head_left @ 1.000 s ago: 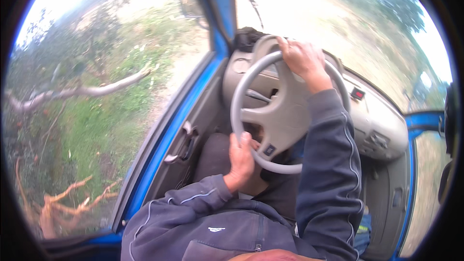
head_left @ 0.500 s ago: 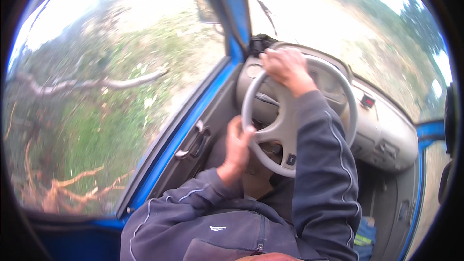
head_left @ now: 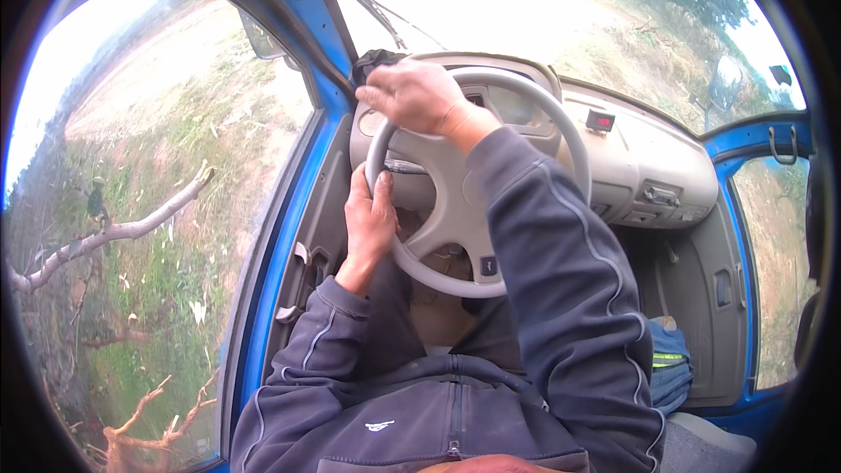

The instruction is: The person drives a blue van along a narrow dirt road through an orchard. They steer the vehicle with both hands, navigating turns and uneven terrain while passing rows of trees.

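A light grey steering wheel (head_left: 576, 136) is in front of me, its spokes meeting at a broad hub. My left hand (head_left: 371, 219) is closed around the left side of the rim, thumb inward. Across the upper left of the rim lies my right hand (head_left: 420, 98), its fingers stretched out past the rim to the left and slightly blurred. The palm hides that stretch of rim; whether it presses on it I cannot tell. Behind the wheel are a stalk (head_left: 405, 166) and the instrument panel (head_left: 512, 107).
Right of the wheel, the beige dashboard (head_left: 648, 136) carries a small red-lit display (head_left: 600, 121). A blue door frame (head_left: 279, 271) runs along my left. Outside it are a bare branch (head_left: 131, 229) and grass. Blue cloth (head_left: 670, 372) with a yellow-green stripe lies low at the right.
The view has swung, so the cab sits further left and higher in the picture. My right hand's fingers have straightened off the rim; my left hand stays on the wheel's left side.
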A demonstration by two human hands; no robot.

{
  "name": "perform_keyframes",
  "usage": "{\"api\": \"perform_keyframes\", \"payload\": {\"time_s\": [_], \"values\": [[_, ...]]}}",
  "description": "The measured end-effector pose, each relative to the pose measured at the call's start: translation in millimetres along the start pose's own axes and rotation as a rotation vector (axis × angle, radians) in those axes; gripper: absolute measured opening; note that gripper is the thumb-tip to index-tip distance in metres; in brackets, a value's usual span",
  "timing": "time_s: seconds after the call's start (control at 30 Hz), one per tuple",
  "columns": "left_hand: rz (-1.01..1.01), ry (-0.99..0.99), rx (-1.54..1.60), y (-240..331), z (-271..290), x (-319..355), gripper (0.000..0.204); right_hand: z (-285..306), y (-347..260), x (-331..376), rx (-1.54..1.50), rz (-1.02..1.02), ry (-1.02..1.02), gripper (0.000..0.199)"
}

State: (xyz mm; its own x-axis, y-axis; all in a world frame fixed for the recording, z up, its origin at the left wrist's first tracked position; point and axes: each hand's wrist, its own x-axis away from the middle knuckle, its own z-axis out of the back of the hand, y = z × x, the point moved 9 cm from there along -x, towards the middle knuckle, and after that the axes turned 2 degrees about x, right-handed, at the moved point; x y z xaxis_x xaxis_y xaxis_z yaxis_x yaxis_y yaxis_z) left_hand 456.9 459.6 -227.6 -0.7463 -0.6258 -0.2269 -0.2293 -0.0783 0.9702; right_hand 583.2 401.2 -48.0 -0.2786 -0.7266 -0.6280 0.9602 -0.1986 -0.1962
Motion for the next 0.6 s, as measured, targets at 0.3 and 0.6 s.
{"api": "perform_keyframes", "payload": {"time_s": [0.3, 0.6], "values": [[-0.046, -0.024, 0.037, -4, 9, -3, 0.033, 127, 124, 114, 0.111, -0.394, 0.025, 0.051], [-0.100, -0.076, 0.003, 15, 19, -22, 0.029, 112, 131, 186, -0.220, -0.695, 0.022, 0.049]]}}
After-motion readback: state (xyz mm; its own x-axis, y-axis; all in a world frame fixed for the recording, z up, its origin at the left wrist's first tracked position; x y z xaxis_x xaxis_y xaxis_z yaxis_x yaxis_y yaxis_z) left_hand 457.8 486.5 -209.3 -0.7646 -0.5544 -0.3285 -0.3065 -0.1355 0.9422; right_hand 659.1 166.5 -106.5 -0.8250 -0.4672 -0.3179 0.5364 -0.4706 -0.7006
